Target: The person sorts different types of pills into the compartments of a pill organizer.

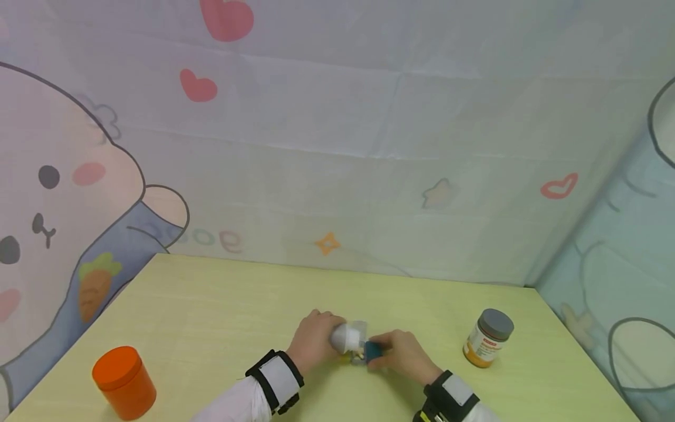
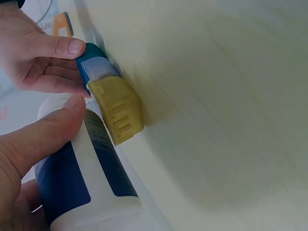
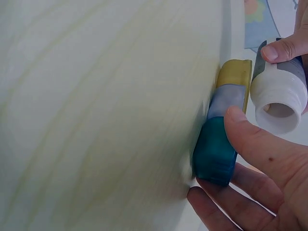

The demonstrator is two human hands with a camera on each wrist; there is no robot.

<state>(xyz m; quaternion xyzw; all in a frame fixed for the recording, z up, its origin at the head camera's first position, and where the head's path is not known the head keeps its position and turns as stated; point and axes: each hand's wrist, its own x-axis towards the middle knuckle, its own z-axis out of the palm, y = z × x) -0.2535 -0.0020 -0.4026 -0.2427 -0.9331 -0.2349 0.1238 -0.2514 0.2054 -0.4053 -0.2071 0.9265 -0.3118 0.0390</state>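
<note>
My left hand grips a white bottle with dark blue label panels. The bottle lies on its side with its uncapped mouth facing right, as the right wrist view shows. My right hand pinches the teal end of a small pill box, thumb on one side and fingers beneath. Teal, clear and yellow sections run along the box, and the yellow end lies beside the bottle. A clear flap stands up next to the bottle in the head view. The contents of the box are too small to tell.
An orange jar with an orange lid stands at the table's front left. On the right stands a labelled jar with a grey lid. A printed cloth backdrop rises behind the pale yellow table.
</note>
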